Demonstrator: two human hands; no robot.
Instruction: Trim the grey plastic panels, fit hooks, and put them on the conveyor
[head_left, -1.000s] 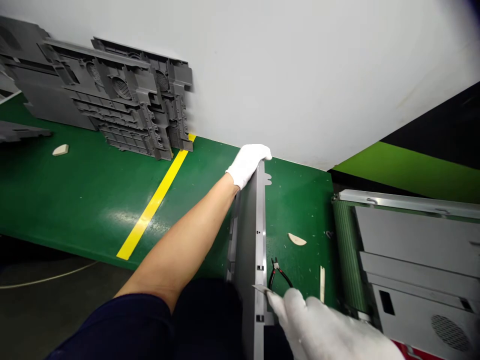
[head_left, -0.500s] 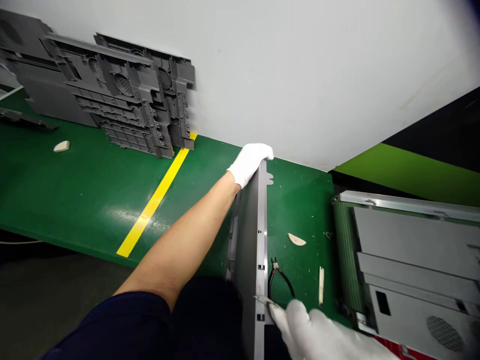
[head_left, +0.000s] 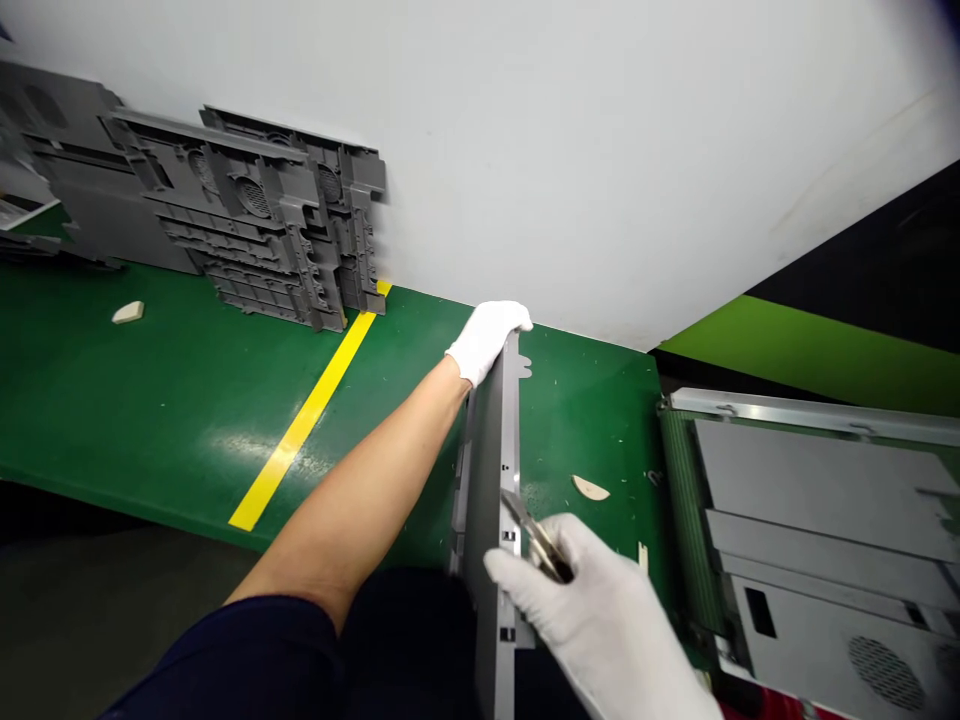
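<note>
A grey plastic panel (head_left: 488, 450) stands on edge in front of me, its narrow slotted rim facing up. My left hand (head_left: 489, 338), in a white glove, is closed over the panel's far top corner. In my gloved right hand (head_left: 611, 610) is a utility knife (head_left: 541, 540), its blade pointing away from me and lying at the panel's rim, near the slots. Whether the blade touches the rim I cannot tell. The right thumb reaches over the rim below the blade.
Several moulded grey panels (head_left: 255, 225) lean on the white wall at the left. A yellow tape line (head_left: 307, 415) crosses the green table (head_left: 187, 400). Off-white scraps (head_left: 590, 488) lie on it. At the right, another grey panel (head_left: 817, 490) rests on a roller conveyor (head_left: 686, 530).
My right hand with the knife has moved away from me along the panel's rim, and now hides the pliers seen earlier. My left hand stays on the panel's corner; the view has shifted slightly.
</note>
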